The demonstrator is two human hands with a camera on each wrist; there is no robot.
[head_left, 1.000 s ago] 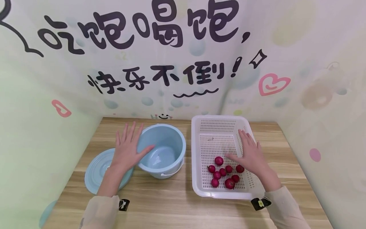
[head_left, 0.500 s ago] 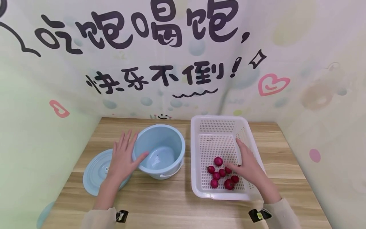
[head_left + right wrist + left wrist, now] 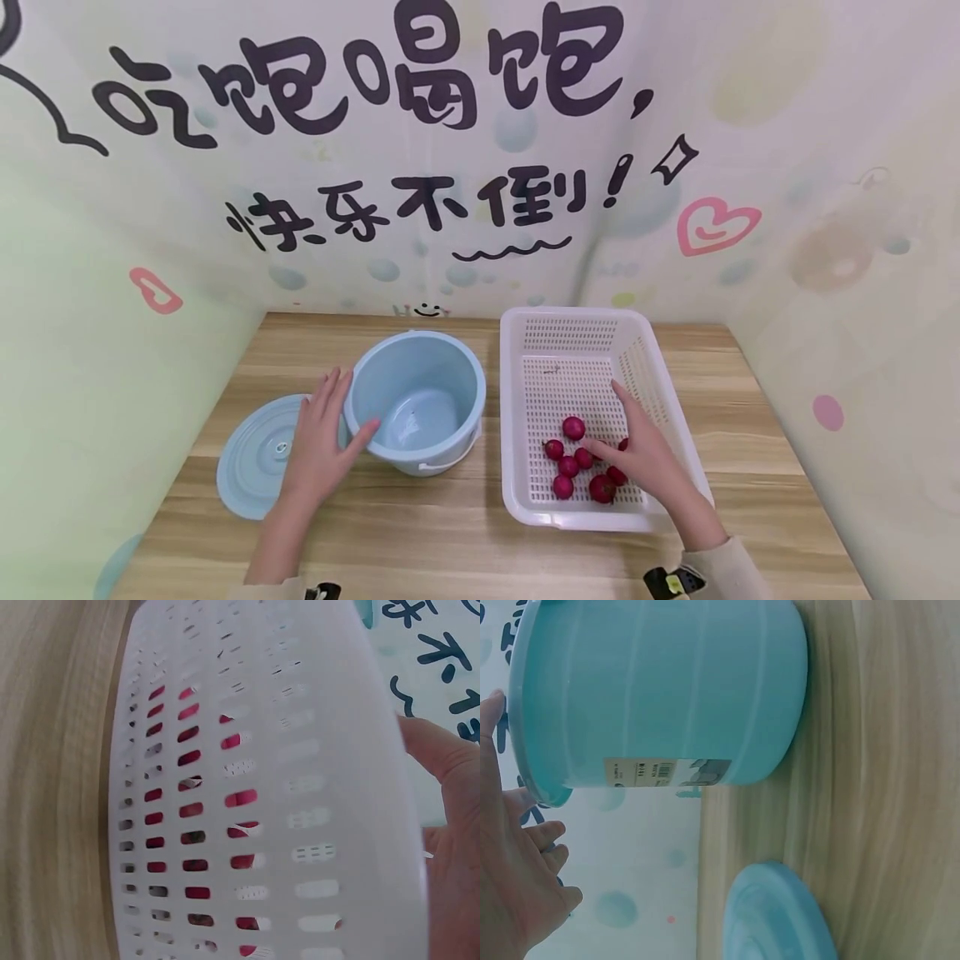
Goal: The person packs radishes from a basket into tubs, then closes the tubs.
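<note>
My left hand (image 3: 318, 454) is at the left side of a light blue bucket (image 3: 420, 367), its fingers extended and thumb by the rim. The left wrist view puts that hand (image 3: 514, 877) at the bucket's rim; firm contact cannot be told. Inside a white perforated basket (image 3: 511, 417) lie several red radishes (image 3: 573, 428). Over them is my right hand (image 3: 648, 454), thumb and forefinger spread apart, its other fingers mostly hidden. Some radishes are covered by this hand. In the right wrist view the basket wall (image 3: 360, 787) hides the fingertips.
A round blue lid (image 3: 251, 471) lies on the wooden table (image 3: 442, 550) left of the bucket, partly behind my left hand. The bucket's white handle (image 3: 453, 460) hangs at its front. A printed wall (image 3: 420, 275) stands behind the table.
My right hand has come down and left, into the basket over the radishes. My left hand has drawn back toward me along the bucket's left side. Bucket, lid and basket stay put.
</note>
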